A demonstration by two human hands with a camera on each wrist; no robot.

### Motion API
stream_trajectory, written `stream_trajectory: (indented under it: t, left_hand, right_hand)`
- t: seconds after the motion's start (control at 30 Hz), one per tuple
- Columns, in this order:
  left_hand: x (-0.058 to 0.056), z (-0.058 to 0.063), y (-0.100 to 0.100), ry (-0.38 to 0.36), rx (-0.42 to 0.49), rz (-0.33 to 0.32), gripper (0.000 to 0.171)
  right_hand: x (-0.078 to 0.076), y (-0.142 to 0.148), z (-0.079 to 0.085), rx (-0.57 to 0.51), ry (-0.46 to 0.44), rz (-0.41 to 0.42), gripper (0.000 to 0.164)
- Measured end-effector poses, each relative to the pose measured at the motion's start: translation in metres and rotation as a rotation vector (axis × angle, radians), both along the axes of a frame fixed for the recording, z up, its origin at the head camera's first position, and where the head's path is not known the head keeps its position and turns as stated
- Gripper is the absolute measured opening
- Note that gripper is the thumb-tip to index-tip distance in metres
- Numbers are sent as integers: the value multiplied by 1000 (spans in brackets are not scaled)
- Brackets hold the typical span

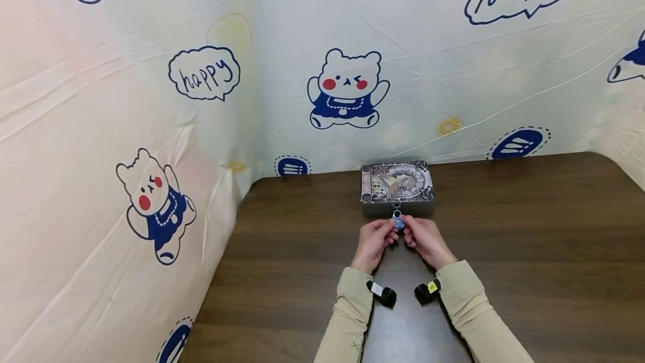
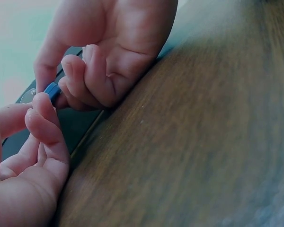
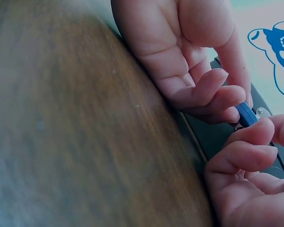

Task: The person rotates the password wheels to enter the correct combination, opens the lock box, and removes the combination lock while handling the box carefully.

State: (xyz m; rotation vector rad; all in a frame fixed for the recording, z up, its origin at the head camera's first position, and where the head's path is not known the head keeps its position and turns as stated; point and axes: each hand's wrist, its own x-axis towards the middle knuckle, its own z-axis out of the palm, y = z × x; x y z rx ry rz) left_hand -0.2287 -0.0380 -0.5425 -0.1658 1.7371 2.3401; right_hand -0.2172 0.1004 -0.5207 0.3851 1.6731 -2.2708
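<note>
A small blue padlock (image 1: 398, 221) sits at the front clasp of a dark tin box (image 1: 397, 209) with an ornate printed lid. My left hand (image 1: 374, 242) pinches the padlock from the left, between thumb and finger. From the other side my right hand (image 1: 425, 240) pinches it too. Close up in the left wrist view, the edge of the padlock (image 2: 51, 90) shows between the fingertips of both hands. The right wrist view shows the blue padlock body (image 3: 246, 114) beside a metal clasp plate (image 3: 261, 112). Fingers cover much of the lock.
The box stands near the back edge of a brown wooden table (image 1: 529, 251). Behind and to the left hangs a pale cloth (image 1: 282, 71) printed with bears and lettering. Each sleeve carries a black wrist camera, the left one (image 1: 387, 297) and the right one (image 1: 424, 294).
</note>
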Motion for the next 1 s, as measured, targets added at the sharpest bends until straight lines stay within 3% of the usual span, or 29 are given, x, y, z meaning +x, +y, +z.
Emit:
stream_trajectory:
  t: [1.0]
  left_hand:
    - [-1,-1,1,-23,-6,7,14]
  right_hand:
    - [3,-3,3,57,34,-18,31]
